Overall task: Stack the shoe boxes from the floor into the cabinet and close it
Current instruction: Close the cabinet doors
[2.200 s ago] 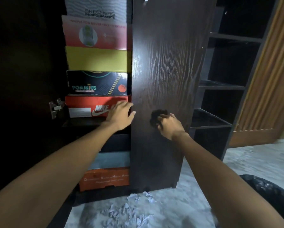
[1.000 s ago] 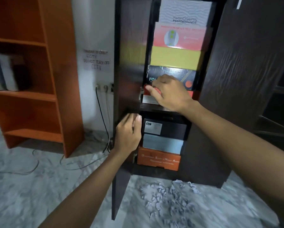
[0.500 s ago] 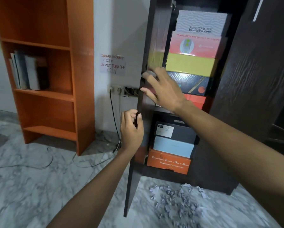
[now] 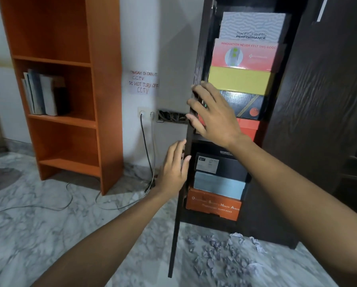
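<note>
The dark cabinet (image 4: 326, 121) stands partly open, and its left door (image 4: 180, 193) is seen edge-on. The left hand (image 4: 174, 170) is flat and open, with its fingers spread against the door's edge. It grips nothing. The right hand (image 4: 212, 112) is higher up on the same edge, also open, with its fingers resting on the door. Inside, the shoe boxes are stacked up. A Skechers box (image 4: 252, 27) is on top, with a red box (image 4: 245, 55) and a yellow box (image 4: 238, 79) under it. An orange box (image 4: 212, 206) sits at the bottom. Torn paper bits (image 4: 221, 253) lie on the marble floor (image 4: 49, 235). An orange bookshelf (image 4: 99, 100) stands to the left.
</note>
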